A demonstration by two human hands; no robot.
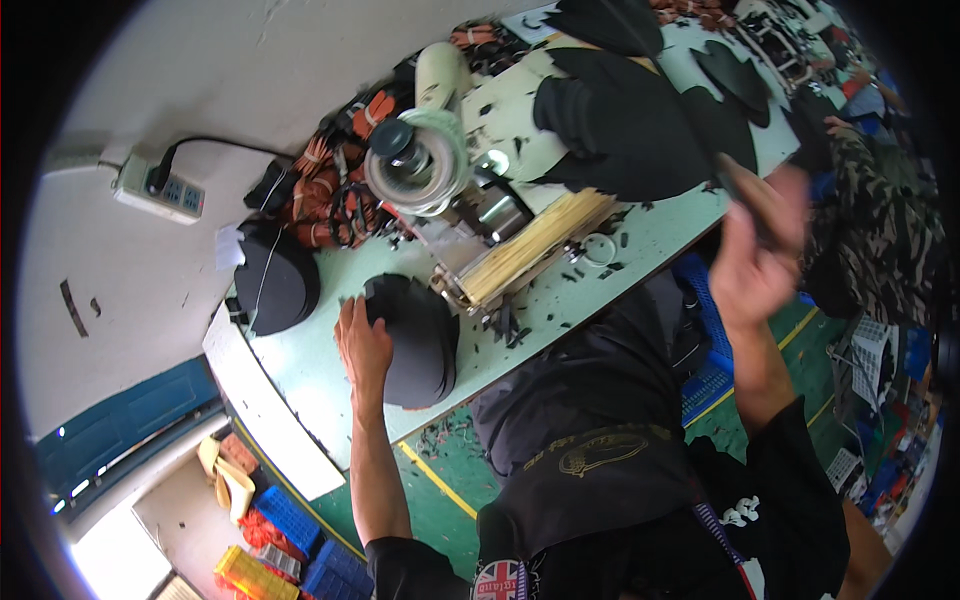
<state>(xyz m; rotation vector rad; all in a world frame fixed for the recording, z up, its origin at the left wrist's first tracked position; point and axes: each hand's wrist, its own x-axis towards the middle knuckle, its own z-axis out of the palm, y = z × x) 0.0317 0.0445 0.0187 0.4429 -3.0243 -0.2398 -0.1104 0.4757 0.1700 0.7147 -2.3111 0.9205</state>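
My left hand [362, 345] is against the left side of a stack of black rounded flat pieces [415, 345] near the table's front edge. Its fingers are stretched out and the thumb touches the stack. My right hand [750, 265], smeared by motion, is raised at the table's right front edge. Its fingers close round a thin dark piece whose kind the blur hides. Beyond it, large black pieces with jagged edges [630, 130] lie spread on the table. A machine with a round clear cover [415, 165] stands between, a yellowish ridged strip [540, 250] along its front.
Another black stack [275, 275] sits at the table's left end, beside bundled reddish-brown pieces [315, 195]. Black scraps litter the pale green table [600, 290]. A power strip [160, 190] is on the wall. Blue crates [285, 520] stand lower left; a person in camouflage [880, 210] is at right.
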